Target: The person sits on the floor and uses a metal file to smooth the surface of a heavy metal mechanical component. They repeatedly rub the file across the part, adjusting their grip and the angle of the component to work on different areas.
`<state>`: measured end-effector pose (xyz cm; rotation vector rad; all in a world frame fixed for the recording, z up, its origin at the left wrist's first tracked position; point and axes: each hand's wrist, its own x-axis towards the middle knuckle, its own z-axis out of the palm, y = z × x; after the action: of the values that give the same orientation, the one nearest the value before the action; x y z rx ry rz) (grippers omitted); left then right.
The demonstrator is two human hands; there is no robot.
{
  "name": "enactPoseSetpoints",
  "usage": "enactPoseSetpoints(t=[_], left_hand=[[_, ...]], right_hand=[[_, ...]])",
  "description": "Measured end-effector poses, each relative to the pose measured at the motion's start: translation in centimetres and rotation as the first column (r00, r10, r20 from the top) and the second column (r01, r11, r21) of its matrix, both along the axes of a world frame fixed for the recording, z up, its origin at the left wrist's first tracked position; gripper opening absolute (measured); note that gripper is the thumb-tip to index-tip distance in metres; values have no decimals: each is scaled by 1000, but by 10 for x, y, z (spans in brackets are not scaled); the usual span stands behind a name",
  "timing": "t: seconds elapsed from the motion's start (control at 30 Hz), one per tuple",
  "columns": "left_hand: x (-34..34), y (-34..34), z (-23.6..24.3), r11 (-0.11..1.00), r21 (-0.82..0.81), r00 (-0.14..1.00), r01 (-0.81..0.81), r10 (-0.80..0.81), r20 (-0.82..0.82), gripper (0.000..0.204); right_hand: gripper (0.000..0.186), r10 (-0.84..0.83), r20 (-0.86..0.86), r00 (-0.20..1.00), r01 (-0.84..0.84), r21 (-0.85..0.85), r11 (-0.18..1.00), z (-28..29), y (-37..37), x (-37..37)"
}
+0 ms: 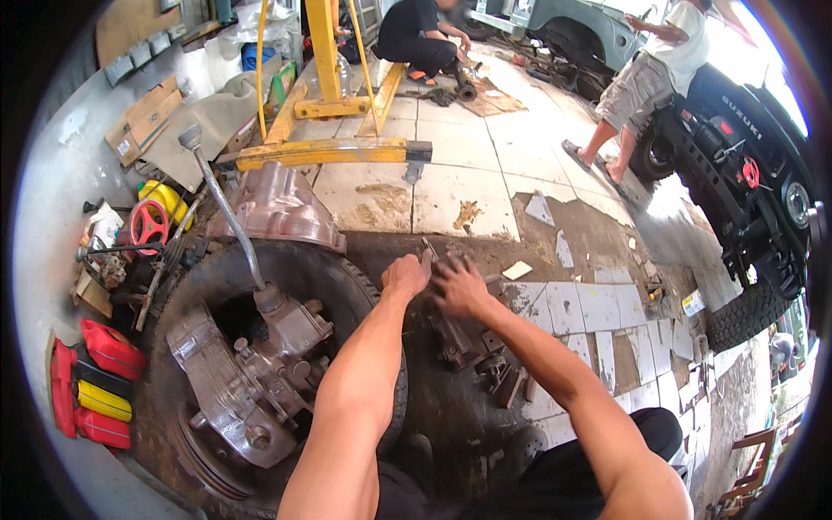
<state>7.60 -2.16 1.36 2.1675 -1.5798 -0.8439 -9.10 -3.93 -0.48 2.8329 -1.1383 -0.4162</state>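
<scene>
My left hand [407, 276] is closed around a small metal piece [429, 249], whose end sticks up past the fingers; its kind is unclear. Close beside it, my right hand [461, 284] has its fingers spread over the far end of a dark, greasy metal part [459, 340] on the floor. What lies under the right palm is hidden. Left of my arms, a gearbox [251, 373] with a long bent shift lever [227, 212] rests on a tyre [381, 407]. Beyond the tyre stands a rusty bell-shaped housing [282, 204].
A yellow hoist frame [321, 154] stands ahead. Broken tiles [581, 308] cover the floor at right. Red and yellow cases [104, 390] lie at far left. One person [420, 39] crouches at the back; another [646, 82] stands near a dark vehicle [745, 165].
</scene>
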Motion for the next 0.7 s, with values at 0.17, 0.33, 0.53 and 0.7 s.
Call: enactPoseSetpoints(t=[0.17, 0.33, 0.53, 0.7], left_hand=[[-4, 3, 5, 998, -53, 999, -42, 41, -11, 70], [9, 0, -7, 996, -52, 997, -71, 70, -19, 70], [15, 4, -14, 997, -28, 997, -72, 72, 8, 71], [2, 5, 3, 998, -16, 998, -59, 58, -29, 70]], right_hand=[[66, -437, 358, 825, 417, 134, 899, 1, -29, -18], [65, -171, 203, 964, 159, 77, 984, -3, -19, -23], [66, 48, 15, 999, -48, 12, 999, -1, 4, -11], [62, -312, 269, 911, 300, 85, 950, 4, -15, -12]])
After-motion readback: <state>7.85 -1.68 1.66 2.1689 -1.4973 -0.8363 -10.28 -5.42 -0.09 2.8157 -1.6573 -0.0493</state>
